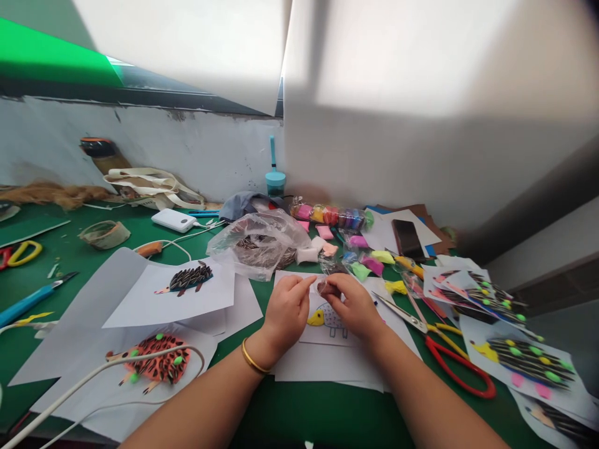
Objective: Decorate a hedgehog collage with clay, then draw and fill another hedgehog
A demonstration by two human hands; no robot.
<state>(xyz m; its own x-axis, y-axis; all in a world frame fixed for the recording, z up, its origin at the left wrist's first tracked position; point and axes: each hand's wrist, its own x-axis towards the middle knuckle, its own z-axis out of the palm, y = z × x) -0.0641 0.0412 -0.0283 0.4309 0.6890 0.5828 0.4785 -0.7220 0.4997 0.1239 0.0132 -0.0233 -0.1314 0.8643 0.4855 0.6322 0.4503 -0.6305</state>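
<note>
Both hands are over a white sheet (322, 369) with a hedgehog drawing (333, 317) whose head is yellow clay. In my right hand (353, 304), the fingers are pinched round a small brown lump (327, 288) above the drawing. My left hand (289, 307) is just to the left, its index finger pointing toward the lump and the other fingers curled; whether it holds anything is hidden. A clear plastic bag (262, 240) of dark striped pieces lies behind my left hand. Clay packets, such as a purple one (373, 266), are behind my right hand.
Red-handled scissors (461, 368) lie at the right, beside finished hedgehog sheets (526, 362). At the left are more hedgehog pictures (189, 279), a white cable (88, 381) and a blue cutter (28, 305). Toward the wall are a power bank (174, 220) and a phone (407, 239).
</note>
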